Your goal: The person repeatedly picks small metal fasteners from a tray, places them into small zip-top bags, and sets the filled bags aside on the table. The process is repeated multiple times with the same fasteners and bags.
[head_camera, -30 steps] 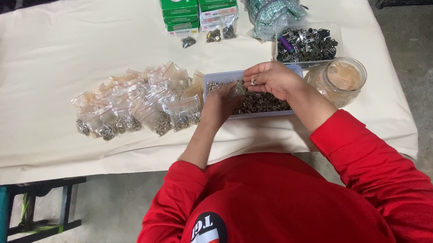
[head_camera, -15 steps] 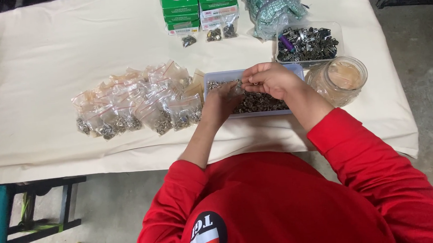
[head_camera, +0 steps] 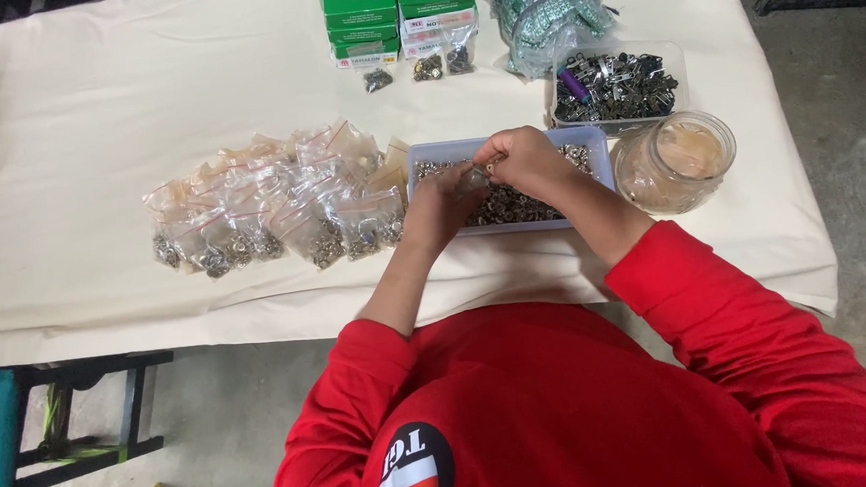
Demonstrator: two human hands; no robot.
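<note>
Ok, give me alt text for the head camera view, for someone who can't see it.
Seen from above, a person in a red top holds both hands, left hand and right hand, over a shallow tray of small metal pieces on a cream-covered table. Small filled clear bags lie left of it, a glass jar right.

Left hand (head_camera: 443,205) and right hand (head_camera: 520,158), fingertips together

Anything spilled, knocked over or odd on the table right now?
Nothing spilled. Both hands, left hand and right hand, work over the grey tray of small metal parts. The filled bags lie in a loose overlapping heap beside it, untidy but closed. The glass jar stands upright.
</note>
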